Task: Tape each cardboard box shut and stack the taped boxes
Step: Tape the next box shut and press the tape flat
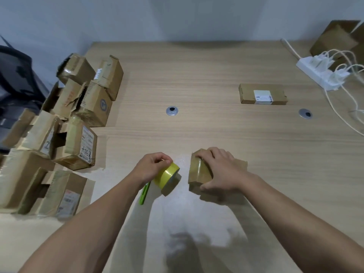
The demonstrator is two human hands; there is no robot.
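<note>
While left hand pinches the tape roll and right hand clamps the small box, taping looks midway; box heap at 9 o'clock looks mostly unsealed, nothing neatly stacked.

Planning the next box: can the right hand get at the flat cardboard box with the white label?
Probably yes: bare wooden table lies between right hand and flat cardboard box, though it holds the small taped cardboard box.

Your table lies open ahead through the middle; the box pile walls your left edge; a flat box and cabled power strip crowd far right
</note>
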